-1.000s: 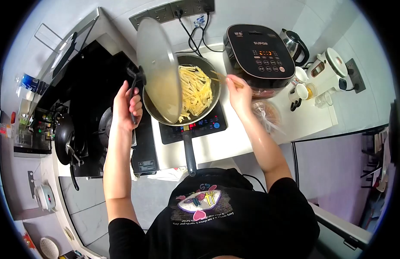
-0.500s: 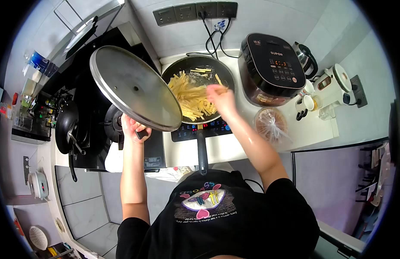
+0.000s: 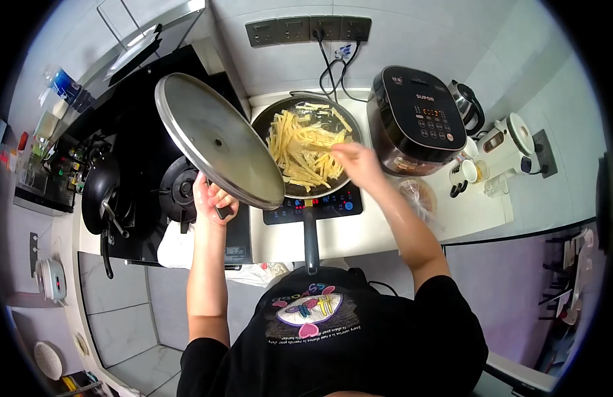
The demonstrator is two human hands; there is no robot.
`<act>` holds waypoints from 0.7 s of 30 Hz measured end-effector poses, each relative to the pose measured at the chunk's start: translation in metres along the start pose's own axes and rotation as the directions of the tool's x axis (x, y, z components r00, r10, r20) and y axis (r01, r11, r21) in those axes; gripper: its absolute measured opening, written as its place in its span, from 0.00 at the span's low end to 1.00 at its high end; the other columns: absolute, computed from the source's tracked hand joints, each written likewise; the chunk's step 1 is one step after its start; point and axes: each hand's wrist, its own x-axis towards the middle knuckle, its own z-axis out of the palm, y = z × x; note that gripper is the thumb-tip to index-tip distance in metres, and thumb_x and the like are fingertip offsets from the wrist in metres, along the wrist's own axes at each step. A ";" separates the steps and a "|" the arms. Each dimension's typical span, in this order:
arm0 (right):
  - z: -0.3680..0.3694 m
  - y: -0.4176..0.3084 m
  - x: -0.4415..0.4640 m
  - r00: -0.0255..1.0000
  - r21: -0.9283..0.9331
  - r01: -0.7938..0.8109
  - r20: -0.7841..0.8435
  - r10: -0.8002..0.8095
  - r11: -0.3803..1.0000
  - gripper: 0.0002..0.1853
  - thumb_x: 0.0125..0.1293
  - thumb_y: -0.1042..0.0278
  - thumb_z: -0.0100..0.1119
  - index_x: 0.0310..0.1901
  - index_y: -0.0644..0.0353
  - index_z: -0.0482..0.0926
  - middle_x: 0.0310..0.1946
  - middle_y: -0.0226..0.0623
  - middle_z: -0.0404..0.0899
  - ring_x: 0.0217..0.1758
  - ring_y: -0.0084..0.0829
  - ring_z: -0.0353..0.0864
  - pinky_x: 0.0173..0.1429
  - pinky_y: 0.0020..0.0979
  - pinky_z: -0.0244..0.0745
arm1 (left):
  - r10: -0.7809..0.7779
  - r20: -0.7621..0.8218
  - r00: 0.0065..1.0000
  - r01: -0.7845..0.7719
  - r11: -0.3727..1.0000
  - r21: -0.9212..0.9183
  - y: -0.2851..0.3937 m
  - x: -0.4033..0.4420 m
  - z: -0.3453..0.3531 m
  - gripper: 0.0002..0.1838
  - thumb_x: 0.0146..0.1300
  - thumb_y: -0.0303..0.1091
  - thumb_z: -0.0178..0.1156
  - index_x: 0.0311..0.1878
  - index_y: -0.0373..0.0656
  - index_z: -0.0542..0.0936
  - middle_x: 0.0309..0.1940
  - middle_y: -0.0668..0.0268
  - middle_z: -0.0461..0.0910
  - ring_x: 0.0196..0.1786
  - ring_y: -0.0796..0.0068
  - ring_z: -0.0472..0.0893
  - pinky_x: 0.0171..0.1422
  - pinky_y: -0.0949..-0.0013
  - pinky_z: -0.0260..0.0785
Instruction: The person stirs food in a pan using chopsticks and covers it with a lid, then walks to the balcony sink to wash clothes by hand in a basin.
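Observation:
My left hand (image 3: 212, 198) is closed round the dark handle of a large pan lid (image 3: 220, 142), which is tilted up at the pan's left side. In the frying pan (image 3: 259, 126), pale yellow strips like cut potato fries (image 3: 300, 169) lie heaped in bubbling oil. My right hand (image 3: 359, 162) is over the pan's right rim, its fingers pinched on a tan, wooden-looking utensil (image 3: 314, 148) that reaches into the strips. The strips partly hide the utensil's far end, so its exact kind is unclear.
The pan rests on a lit induction cooktop (image 3: 339, 205), its handle (image 3: 310, 241) pointing towards me. A rice cooker (image 3: 419, 112) and a tied plastic bag (image 3: 415, 198) stand to the right. On the left are a gas burner (image 3: 181, 188) and a wok (image 3: 98, 192).
The strips have been spread and shifted across the pan. My right hand has moved slightly right and down; the lid stays in my left hand, slightly further right in view.

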 end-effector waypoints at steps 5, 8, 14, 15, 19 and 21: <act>-0.042 0.051 0.017 0.925 0.206 -0.023 -0.366 0.098 0.978 0.08 0.64 0.72 0.61 0.43 0.65 0.83 0.30 0.33 0.84 0.30 0.20 0.80 0.35 0.23 0.75 | 0.002 -0.029 1.000 -0.003 1.000 -0.029 -0.004 0.006 0.002 0.25 0.72 0.47 0.39 0.22 0.43 0.71 0.07 0.77 0.61 0.05 0.85 0.60 0.07 0.80 0.54; -0.023 0.078 0.026 0.865 0.584 -0.255 -0.219 0.452 0.771 0.09 0.64 0.73 0.61 0.45 0.64 0.81 0.34 0.36 0.83 0.32 0.25 0.82 0.36 0.24 0.79 | 0.017 0.021 1.000 -0.018 0.998 0.059 0.002 0.011 -0.017 0.25 0.72 0.46 0.39 0.22 0.43 0.71 0.07 0.77 0.61 0.05 0.86 0.61 0.08 0.80 0.55; 0.024 0.061 0.035 0.837 0.811 -0.298 -0.033 0.547 0.504 0.10 0.64 0.73 0.60 0.46 0.63 0.79 0.37 0.39 0.82 0.33 0.29 0.83 0.38 0.28 0.82 | -0.003 0.033 0.999 0.000 0.995 0.099 0.006 0.009 -0.008 0.25 0.73 0.48 0.38 0.25 0.41 0.71 0.08 0.78 0.61 0.06 0.86 0.62 0.09 0.80 0.57; 0.034 0.053 0.034 0.865 0.794 -0.269 -0.049 0.500 0.544 0.10 0.64 0.72 0.61 0.45 0.64 0.80 0.35 0.39 0.82 0.33 0.27 0.82 0.37 0.26 0.80 | -0.010 0.032 0.999 0.007 0.995 0.102 0.007 0.010 -0.008 0.25 0.73 0.48 0.38 0.25 0.41 0.71 0.08 0.78 0.61 0.06 0.86 0.62 0.09 0.80 0.57; 0.073 0.014 0.020 0.951 0.515 -0.137 -0.172 0.258 0.846 0.07 0.62 0.70 0.63 0.39 0.63 0.85 0.31 0.34 0.85 0.35 0.23 0.82 0.41 0.24 0.76 | -0.013 0.082 0.997 0.007 0.998 0.069 0.007 0.014 -0.011 0.26 0.73 0.49 0.37 0.25 0.41 0.71 0.08 0.77 0.61 0.06 0.86 0.62 0.09 0.79 0.57; 0.078 0.011 0.006 0.979 0.336 -0.100 -0.137 0.154 0.937 0.07 0.61 0.71 0.63 0.39 0.62 0.85 0.37 0.39 0.86 0.40 0.29 0.84 0.46 0.27 0.76 | -0.001 0.063 0.998 -0.003 0.998 0.063 0.006 0.014 -0.011 0.26 0.73 0.49 0.37 0.25 0.41 0.72 0.08 0.77 0.62 0.06 0.86 0.62 0.09 0.79 0.57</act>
